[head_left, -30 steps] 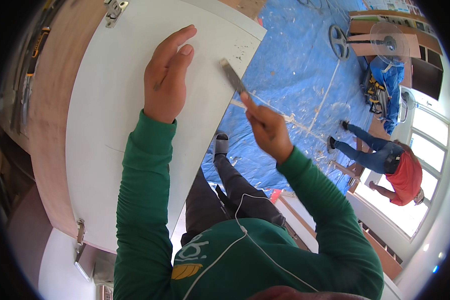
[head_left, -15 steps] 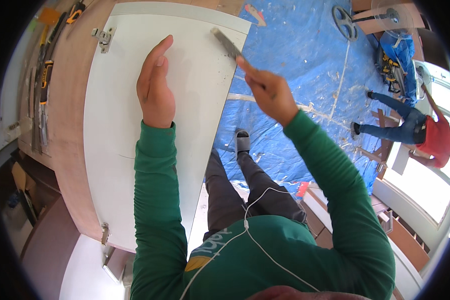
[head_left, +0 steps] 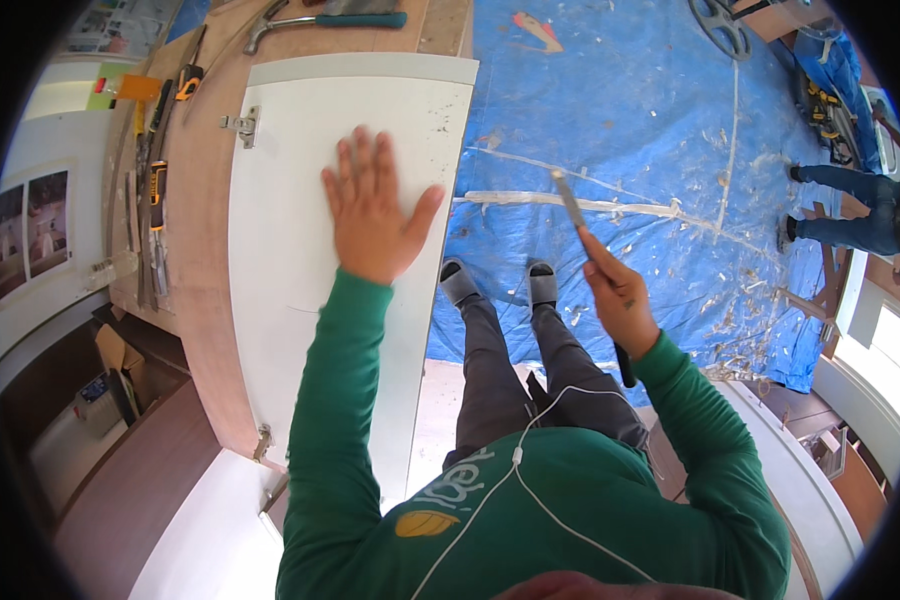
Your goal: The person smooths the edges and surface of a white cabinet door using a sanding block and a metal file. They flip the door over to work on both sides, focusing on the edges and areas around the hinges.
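A white cabinet door lies flat on a wooden bench, hinges along its left edge and dark specks near its far right corner. My left hand is over it, palm down with fingers spread and slightly blurred; whether it touches the surface I cannot tell. My right hand is closed round a file, a narrow flat grey tool with a pale tip and a black handle end showing below the fist. The file is held off the door's right side, above the blue sheet.
A claw hammer lies on the wooden bench beyond the door. Several hand tools are along its left side. A blue sheet covers the floor. Another person stands at the far right.
My right hand has drawn the file back from the door's far right corner, toward me and right. My left hand has turned from edge-on to palm down with fingers spread.
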The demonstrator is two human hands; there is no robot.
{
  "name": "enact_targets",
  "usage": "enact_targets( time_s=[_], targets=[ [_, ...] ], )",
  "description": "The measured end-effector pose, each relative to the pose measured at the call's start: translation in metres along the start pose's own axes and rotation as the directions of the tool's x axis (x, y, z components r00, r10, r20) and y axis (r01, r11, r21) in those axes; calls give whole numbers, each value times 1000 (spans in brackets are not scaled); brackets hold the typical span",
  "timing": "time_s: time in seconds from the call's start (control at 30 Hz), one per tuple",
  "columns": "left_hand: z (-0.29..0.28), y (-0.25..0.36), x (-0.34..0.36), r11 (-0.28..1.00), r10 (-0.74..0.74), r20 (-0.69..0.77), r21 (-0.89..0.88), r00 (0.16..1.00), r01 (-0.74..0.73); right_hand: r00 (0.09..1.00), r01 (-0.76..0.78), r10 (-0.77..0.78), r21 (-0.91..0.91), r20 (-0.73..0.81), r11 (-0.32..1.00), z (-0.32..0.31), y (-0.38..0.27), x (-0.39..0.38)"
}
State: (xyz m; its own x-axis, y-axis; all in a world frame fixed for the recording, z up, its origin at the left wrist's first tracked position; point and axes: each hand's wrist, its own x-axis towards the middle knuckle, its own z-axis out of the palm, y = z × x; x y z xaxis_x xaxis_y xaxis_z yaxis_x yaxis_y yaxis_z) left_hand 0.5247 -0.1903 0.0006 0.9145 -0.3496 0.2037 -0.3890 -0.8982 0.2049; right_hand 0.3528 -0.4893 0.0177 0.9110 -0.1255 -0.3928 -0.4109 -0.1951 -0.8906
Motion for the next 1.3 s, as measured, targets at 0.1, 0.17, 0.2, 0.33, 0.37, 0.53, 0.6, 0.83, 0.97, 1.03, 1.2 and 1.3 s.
enact_targets(
  time_s=[0.1,0.17,0.2,0.33,0.37,0.53,0.6,0.83,0.97,1.03,1.2,1.3],
  targets=[
    [25,19,56,996,88,-9,-20,996,-88,999,-52,52,-61,-9,997,-17,8,-6],
    [34,48,73,966,255,79,-51,964,-252,999,-26,21,-150,-32,988,-23,8,-16],
    [33,64,77,931,366,163,-74,916,-358,996,-72,64,-136,-62,988,-23,8,-21],
    [53,96,35,613,616,245,-745,748,-261,950,-308,309,26,-47,951,-29,6,-24],
    [40,98,33,652,653,195,-636,732,-412,921,-385,388,88,-17,919,-33,6,-22],
    [20,32,43,993,111,13,-45,994,-111,938,-342,341,304,58,889,-33,-18,-20],
    [12,39,33,965,252,113,-99,961,-241,960,-278,277,263,41,924,-31,-14,-20],
    [-47,41,-34,776,600,324,-459,732,-433,991,19,-19,3,134,1000,8,-19,10],
    [-46,-62,-29,976,154,39,-164,987,-146,906,355,-299,-156,299,922,47,-31,20],
    [-38,-81,-29,993,41,-24,-106,999,-43,891,382,-289,-233,351,894,54,-33,22],
    [-28,-85,-30,995,-20,20,-96,1000,22,869,490,-405,-376,284,787,69,-22,53],
    [-28,-85,-30,994,-30,4,-105,1000,31,879,475,-421,-345,222,810,75,-38,107]
  ],
)
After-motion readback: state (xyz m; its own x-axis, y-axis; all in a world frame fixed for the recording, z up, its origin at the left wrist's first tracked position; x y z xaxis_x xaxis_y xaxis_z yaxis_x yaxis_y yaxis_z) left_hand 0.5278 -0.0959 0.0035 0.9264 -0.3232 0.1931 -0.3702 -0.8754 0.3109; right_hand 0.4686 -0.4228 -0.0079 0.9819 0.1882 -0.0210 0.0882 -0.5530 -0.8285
